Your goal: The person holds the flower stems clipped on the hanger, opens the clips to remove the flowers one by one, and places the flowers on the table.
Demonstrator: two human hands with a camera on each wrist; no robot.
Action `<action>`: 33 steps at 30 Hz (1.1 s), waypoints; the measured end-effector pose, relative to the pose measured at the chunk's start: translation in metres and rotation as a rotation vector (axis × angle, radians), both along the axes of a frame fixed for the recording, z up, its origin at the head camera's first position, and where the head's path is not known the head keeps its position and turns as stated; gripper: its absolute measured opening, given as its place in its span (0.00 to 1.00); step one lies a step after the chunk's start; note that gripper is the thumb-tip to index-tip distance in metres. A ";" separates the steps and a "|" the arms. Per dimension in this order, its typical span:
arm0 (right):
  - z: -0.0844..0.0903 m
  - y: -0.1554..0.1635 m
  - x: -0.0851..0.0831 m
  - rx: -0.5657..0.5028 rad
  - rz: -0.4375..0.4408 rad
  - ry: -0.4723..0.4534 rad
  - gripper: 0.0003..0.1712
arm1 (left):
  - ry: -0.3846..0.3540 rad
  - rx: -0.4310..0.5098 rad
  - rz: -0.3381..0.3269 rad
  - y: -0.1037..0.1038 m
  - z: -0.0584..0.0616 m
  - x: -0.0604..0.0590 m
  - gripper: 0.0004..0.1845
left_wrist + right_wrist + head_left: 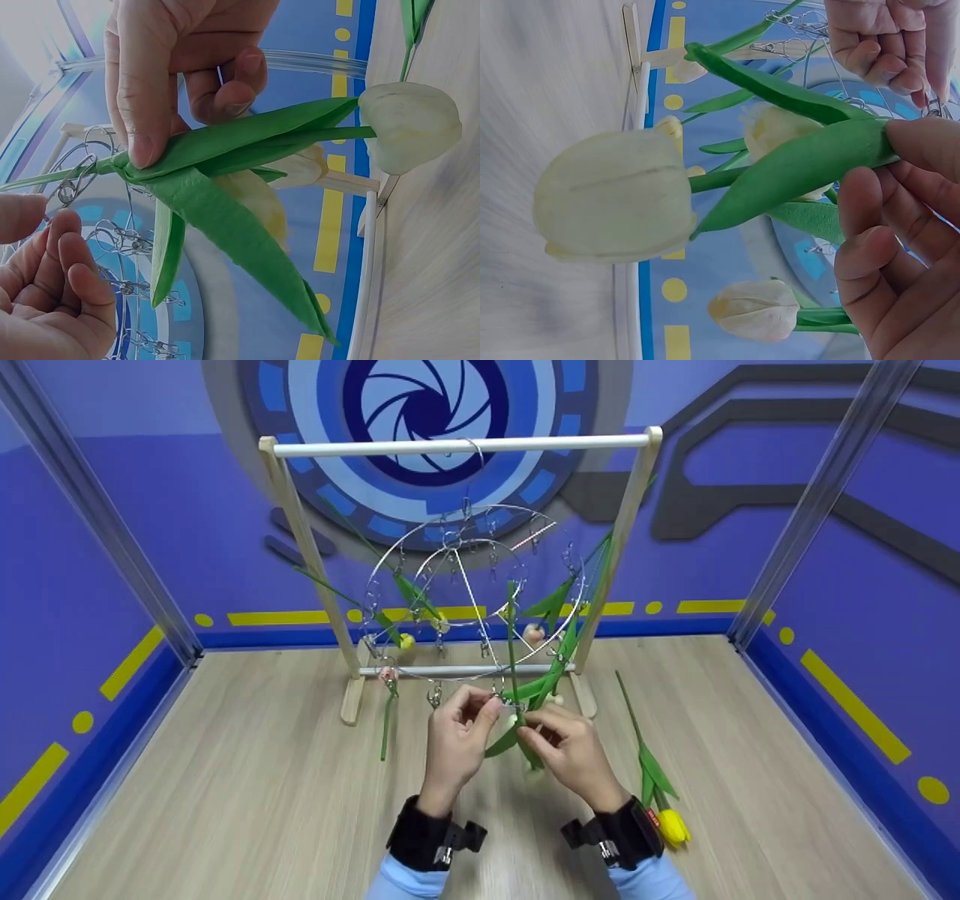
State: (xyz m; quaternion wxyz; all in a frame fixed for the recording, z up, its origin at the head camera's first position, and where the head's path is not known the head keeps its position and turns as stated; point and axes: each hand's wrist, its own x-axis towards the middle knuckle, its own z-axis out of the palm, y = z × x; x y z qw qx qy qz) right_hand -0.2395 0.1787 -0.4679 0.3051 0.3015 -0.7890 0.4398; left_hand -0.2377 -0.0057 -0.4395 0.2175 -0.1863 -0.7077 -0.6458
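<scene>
My right hand [574,750] pinches a white tulip [615,196] between thumb and fingers, where the green leaves join the stem. The bloom hangs downward, and the stem points up past a wire clip [67,191]. With thumb and fingertips, my left hand [457,735] grips that clip at the front rim of a round metal clip hanger [471,592]. Part of the clip is hidden behind the fingers. Close behind hangs another pale tulip [776,139], its leaves overlapping the held one in both wrist views.
The hanger hooks over the white bar [360,449] of a wooden stand. Around its rings hang several tulips, including a yellow one [406,640] and pinkish ones [534,633]. A yellow tulip [673,828] lies on the wood-grain table [247,780], right of my right wrist.
</scene>
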 end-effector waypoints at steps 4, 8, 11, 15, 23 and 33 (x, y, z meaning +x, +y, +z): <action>0.000 0.001 0.000 0.009 0.004 0.007 0.08 | -0.002 0.003 -0.001 0.000 0.001 0.000 0.05; 0.000 0.002 -0.001 0.017 0.006 0.004 0.08 | -0.003 0.003 -0.004 -0.001 0.001 0.000 0.04; 0.001 0.004 -0.001 0.020 0.002 -0.002 0.08 | -0.005 0.002 -0.003 -0.001 0.000 0.000 0.04; 0.001 0.005 -0.001 0.015 0.001 -0.002 0.09 | -0.003 0.009 -0.006 -0.001 0.001 0.000 0.04; 0.002 0.006 -0.001 0.002 0.003 0.008 0.08 | 0.001 0.008 0.010 -0.002 0.000 0.000 0.04; 0.004 0.007 0.000 -0.009 -0.005 0.010 0.08 | -0.036 0.000 0.008 -0.002 0.000 -0.001 0.04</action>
